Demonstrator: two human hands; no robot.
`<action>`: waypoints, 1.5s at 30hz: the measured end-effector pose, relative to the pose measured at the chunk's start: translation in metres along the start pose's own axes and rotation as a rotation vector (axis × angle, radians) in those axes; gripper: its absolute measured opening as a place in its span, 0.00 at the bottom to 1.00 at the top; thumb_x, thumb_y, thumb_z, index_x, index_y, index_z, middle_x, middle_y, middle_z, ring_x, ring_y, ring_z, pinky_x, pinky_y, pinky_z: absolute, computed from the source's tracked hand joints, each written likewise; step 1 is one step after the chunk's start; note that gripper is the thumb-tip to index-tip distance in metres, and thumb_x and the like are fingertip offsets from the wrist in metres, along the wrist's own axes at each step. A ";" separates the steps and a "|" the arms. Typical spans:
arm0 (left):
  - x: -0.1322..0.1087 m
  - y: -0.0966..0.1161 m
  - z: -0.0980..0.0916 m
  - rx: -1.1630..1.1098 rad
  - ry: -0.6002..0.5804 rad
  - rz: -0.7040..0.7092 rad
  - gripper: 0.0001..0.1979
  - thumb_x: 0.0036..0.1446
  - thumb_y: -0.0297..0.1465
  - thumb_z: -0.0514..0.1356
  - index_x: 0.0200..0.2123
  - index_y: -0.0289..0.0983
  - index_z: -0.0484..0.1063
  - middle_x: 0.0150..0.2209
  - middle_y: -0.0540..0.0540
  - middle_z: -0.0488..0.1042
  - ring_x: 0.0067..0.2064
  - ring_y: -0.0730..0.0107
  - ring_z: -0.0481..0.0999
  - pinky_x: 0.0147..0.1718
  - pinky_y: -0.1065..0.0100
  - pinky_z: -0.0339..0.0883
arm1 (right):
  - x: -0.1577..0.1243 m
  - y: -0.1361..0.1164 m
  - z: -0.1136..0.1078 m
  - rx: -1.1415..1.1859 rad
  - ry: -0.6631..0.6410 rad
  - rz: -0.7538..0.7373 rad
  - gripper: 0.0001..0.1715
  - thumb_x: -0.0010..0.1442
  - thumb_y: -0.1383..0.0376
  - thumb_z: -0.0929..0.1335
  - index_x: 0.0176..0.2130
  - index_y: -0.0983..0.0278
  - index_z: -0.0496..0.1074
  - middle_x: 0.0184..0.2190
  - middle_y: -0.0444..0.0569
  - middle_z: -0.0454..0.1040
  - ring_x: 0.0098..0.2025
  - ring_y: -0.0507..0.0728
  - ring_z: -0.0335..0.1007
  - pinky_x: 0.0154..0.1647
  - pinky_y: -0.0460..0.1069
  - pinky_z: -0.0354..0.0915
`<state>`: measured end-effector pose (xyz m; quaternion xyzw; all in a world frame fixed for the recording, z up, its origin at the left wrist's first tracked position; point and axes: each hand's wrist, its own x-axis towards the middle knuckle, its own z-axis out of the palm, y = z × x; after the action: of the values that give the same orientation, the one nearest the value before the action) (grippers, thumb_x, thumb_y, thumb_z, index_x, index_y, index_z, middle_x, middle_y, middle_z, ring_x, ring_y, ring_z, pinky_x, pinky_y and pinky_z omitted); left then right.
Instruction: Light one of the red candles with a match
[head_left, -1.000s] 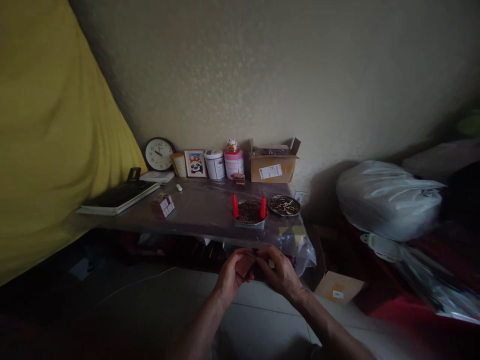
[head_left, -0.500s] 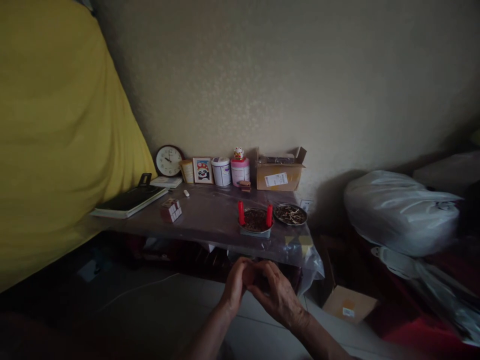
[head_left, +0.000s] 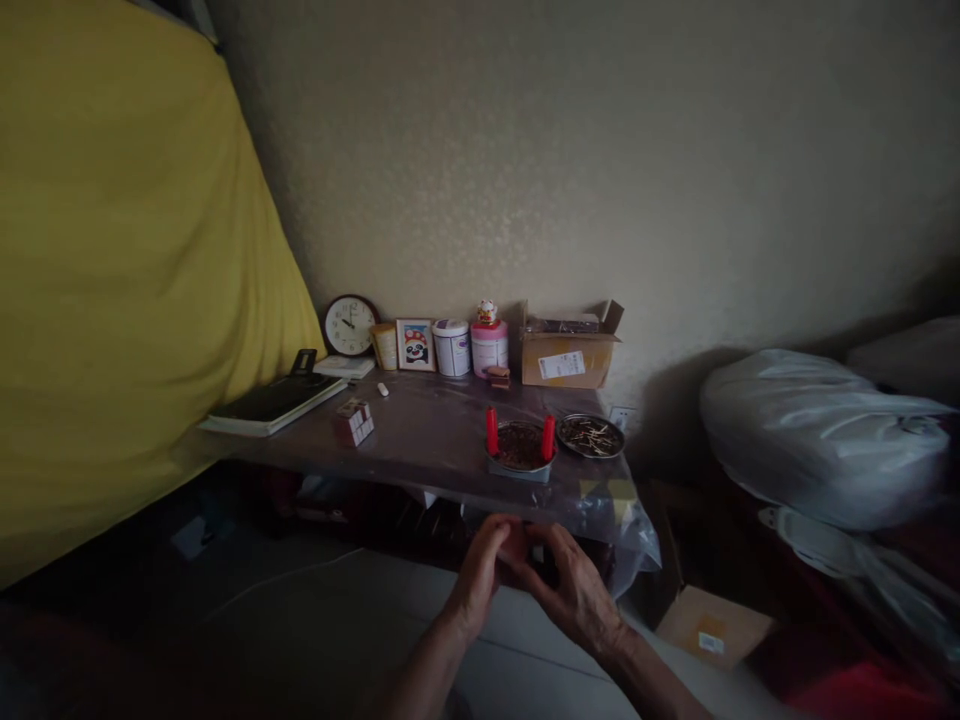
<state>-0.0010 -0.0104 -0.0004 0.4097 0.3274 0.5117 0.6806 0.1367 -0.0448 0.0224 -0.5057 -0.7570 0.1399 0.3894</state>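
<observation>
My left hand (head_left: 478,582) and my right hand (head_left: 578,597) are pressed together just below the front edge of a low table (head_left: 427,445). Both have their fingers curled round a small brownish box (head_left: 516,545), which is mostly hidden between them. Right behind the hands, on the table, a round dish of dark matter (head_left: 519,449) stands between two short red candles (head_left: 492,431). A metal plate of used matchsticks (head_left: 592,436) lies to the right of it.
Along the wall stand a clock (head_left: 349,325), a framed picture (head_left: 415,345), two tubs (head_left: 452,348) and an open cardboard box (head_left: 566,356). A notebook (head_left: 274,402) and a puzzle cube (head_left: 354,422) lie at the left. A yellow cloth (head_left: 112,300) hangs left; a white bag (head_left: 817,435) sits right.
The hands have closed tighter over the small box, which showed plainly between them a second ago. The view has shifted, so the table sits lower and further right.
</observation>
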 end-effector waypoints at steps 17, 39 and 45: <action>-0.002 0.010 0.005 -0.197 -0.107 -0.041 0.10 0.49 0.31 0.63 0.37 0.35 0.74 0.38 0.42 0.77 0.42 0.63 0.73 0.43 0.64 0.63 | 0.009 0.023 -0.013 0.603 0.173 0.318 0.18 0.51 0.53 0.69 0.36 0.63 0.69 0.35 0.49 0.75 0.39 0.58 0.72 0.41 0.51 0.68; -0.004 0.011 0.008 -0.257 -0.150 -0.080 0.12 0.48 0.30 0.63 0.39 0.36 0.74 0.42 0.42 0.76 0.47 0.60 0.72 0.48 0.61 0.60 | 0.011 0.028 -0.020 0.662 0.323 0.399 0.20 0.47 0.51 0.71 0.34 0.63 0.75 0.32 0.48 0.76 0.36 0.57 0.70 0.38 0.48 0.65; -0.003 0.008 0.008 -0.248 -0.120 -0.068 0.08 0.49 0.29 0.63 0.35 0.35 0.74 0.38 0.43 0.76 0.44 0.64 0.73 0.46 0.63 0.62 | 0.007 0.024 -0.016 0.437 0.285 0.282 0.16 0.54 0.53 0.67 0.35 0.63 0.74 0.32 0.48 0.76 0.35 0.57 0.71 0.38 0.48 0.66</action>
<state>0.0018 -0.0141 0.0110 0.3408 0.2341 0.4997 0.7612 0.1631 -0.0307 0.0215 -0.5246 -0.5689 0.2796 0.5682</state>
